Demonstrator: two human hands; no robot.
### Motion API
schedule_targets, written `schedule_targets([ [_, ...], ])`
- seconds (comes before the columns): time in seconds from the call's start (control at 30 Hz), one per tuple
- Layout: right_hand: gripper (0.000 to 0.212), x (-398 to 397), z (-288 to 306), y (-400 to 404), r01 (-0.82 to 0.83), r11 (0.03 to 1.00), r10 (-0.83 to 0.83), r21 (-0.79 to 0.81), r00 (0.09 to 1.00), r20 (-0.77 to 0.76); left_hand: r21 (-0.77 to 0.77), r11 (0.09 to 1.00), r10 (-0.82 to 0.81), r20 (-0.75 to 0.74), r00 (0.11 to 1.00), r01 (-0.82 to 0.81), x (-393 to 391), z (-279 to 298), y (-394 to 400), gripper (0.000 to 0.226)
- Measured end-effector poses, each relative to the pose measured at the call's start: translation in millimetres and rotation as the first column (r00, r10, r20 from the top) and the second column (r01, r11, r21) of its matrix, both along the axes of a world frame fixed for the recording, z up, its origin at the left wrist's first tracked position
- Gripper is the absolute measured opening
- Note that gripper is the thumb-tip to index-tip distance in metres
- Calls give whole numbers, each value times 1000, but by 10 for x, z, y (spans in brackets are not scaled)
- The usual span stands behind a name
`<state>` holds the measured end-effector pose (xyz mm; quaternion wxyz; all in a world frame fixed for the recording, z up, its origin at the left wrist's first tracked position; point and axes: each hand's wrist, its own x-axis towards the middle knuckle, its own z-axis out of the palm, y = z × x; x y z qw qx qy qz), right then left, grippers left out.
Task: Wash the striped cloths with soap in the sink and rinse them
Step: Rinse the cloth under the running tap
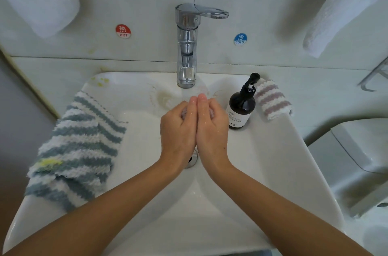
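Observation:
Over the middle of the white sink (273, 161), just below the tap, my left hand (178, 130) and my right hand (212, 130) are pressed side by side, both wet. Between them they grip a small bunched pale pinkish cloth (184, 112); only bits of it show past the fingers. A large blue-and-white striped cloth (79, 146) with a yellow stain hangs over the sink's left rim. On the back right rim a pink-and-white striped cloth (273, 101) lies behind a dark soap bottle (241, 109) with a black pump.
The chrome tap (186, 46) stands at the back centre, its lever turned right. Hot and cold stickers sit on the wall tiles. The drain (192, 160) lies under my wrists. White towels hang at the upper left and upper right. A toilet (357, 150) stands to the right.

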<state>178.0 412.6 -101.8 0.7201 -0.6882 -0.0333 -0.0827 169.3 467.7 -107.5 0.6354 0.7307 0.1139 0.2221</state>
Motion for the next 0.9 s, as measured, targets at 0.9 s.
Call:
schedule_targets([
  [0.9,29,28,-186,-99,-124,916,232,-383,940,250,-121,990,73,-43,996,-78,13,96,159,19],
])
